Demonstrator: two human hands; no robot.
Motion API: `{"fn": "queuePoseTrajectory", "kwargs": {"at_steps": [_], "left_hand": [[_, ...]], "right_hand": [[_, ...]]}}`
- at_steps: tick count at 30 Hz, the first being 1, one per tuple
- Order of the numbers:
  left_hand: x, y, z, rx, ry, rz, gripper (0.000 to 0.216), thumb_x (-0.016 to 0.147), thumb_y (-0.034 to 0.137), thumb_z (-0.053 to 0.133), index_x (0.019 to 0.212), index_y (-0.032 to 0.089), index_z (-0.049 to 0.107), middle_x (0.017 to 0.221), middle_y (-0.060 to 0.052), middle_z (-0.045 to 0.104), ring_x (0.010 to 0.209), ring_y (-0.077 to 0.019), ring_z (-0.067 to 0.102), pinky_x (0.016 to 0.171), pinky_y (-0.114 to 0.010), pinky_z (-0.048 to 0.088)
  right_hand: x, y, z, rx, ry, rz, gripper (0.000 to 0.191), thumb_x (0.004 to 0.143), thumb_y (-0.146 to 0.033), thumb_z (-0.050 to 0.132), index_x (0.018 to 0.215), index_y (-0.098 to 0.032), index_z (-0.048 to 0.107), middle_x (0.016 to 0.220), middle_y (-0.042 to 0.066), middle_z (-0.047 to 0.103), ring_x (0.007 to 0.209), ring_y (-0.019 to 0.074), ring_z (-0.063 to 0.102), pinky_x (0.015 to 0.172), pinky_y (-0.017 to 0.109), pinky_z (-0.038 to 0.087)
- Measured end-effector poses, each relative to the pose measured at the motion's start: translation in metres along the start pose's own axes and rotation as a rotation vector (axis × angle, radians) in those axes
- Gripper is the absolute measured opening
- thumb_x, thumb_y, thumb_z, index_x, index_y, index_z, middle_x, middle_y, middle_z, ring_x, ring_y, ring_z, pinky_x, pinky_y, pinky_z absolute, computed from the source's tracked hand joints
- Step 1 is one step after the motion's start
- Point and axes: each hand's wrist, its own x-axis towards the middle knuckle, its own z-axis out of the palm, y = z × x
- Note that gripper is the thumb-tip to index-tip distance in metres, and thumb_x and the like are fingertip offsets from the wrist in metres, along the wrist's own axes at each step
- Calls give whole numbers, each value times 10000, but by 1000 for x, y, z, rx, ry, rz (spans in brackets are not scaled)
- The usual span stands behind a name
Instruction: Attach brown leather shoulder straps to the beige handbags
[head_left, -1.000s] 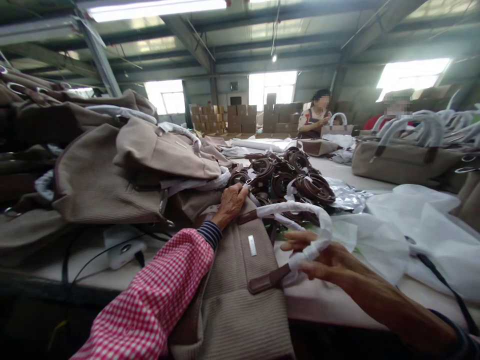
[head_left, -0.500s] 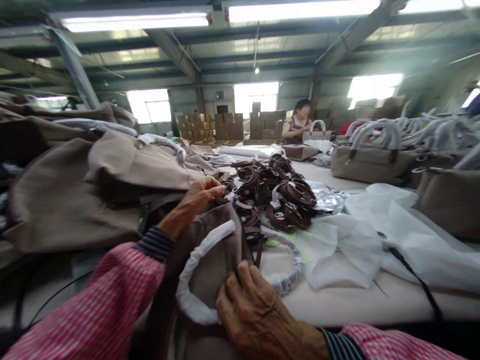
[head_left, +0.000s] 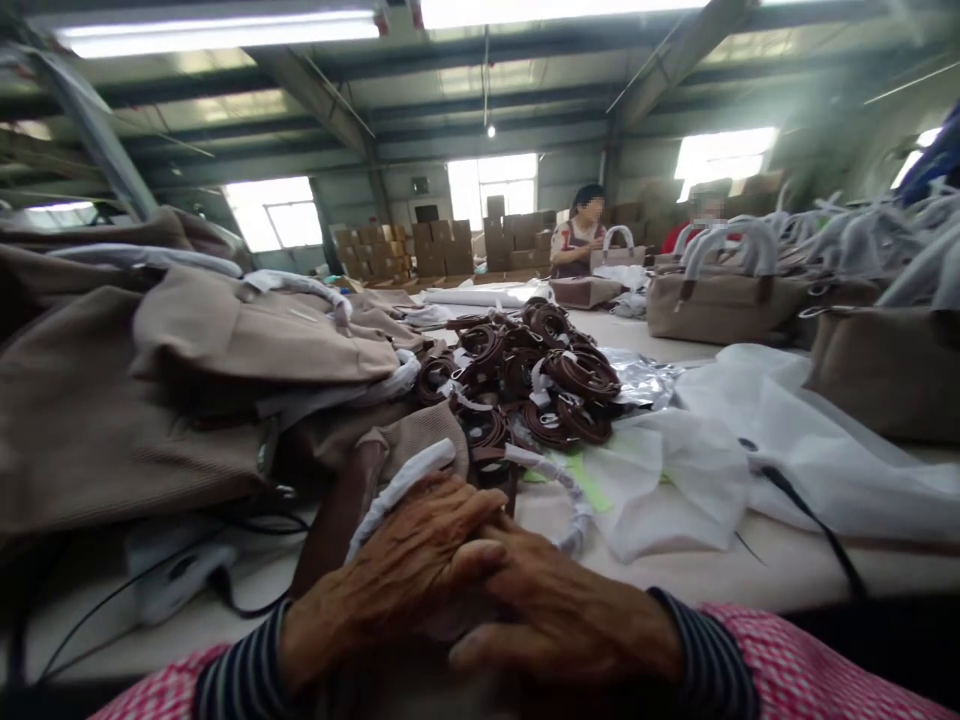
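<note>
Currently see ribbed bag (head_left: 426, 434) at 11 o'clock, axis approx. 12–6, nearer L hand (head_left: 397, 565) than R hand (head_left: 562, 595); note both overlapped, can't tell grip.

Bare pair, overlapping at 6 o'clock

Left hand (head_left: 397, 570): 7 o'clock, back upward, fingers (head_left: 435, 500) toward 2. Right hand (head_left: 559, 600): 5 o'clock, fingers toward 10, thumb (head_left: 480, 648) toward 9. Undersides hidden, grip unclear. Forearms (head_left: 795, 660): sleeved, at 8 and 4.
</note>
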Motion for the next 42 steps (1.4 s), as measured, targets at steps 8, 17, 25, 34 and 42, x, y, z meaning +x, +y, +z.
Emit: {"fn": "queuePoseTrajectory", "kwargs": {"at_steps": [8, 17, 25, 34, 42], "left_hand": [[25, 2, 3, -190, -143, -363, 184, 1031, 389, 651, 1052, 221, 578, 994, -14, 685, 913, -214, 656, 843, -359, 479], [2, -20, -43, 131, 42, -128, 373, 1093, 422, 508, 788, 215, 565, 701, 2, 585, 649, -182, 539, 688, -353, 362], [-51, -34, -75, 282, -9, -166, 308, 1072, 234, 509, 776, 214, 590, 703, -5, 604, 669, -192, 568, 701, -358, 403], [-21, -11, -54, 80, -190, 9, 383, 995, 65, 454, 1224, 244, 703, 1383, -52, 713, 1341, -226, 620, 1243, -382, 388], [-23, -25, -35, 75, -167, -25, 277, 1058, 413, 596, 1160, 196, 734, 1235, -89, 749, 1309, -282, 619, 1268, -474, 374]], "right_hand": [[7, 15, -6, 376, 227, 305, 174, 771, -76, 574, 898, -194, 567, 929, 5, 609, 868, 173, 557, 758, 290, 455], [14, 39, 12, -406, -39, 276, 272, 956, -41, 443, 1120, -185, 606, 1152, 93, 636, 967, 210, 593, 779, 322, 445], [19, 32, 8, -441, -41, 309, 231, 939, 8, 469, 915, -173, 610, 1012, 54, 642, 842, 168, 582, 708, 297, 386], [54, 32, -1, -779, -119, 215, 84, 1030, -200, 500, 1046, -171, 577, 876, 60, 681, 700, 198, 591, 629, 349, 336], [96, 47, 2, -818, -25, 278, 107, 1043, -238, 514, 1054, -170, 596, 1063, 98, 679, 909, 217, 641, 668, 311, 375]]}}
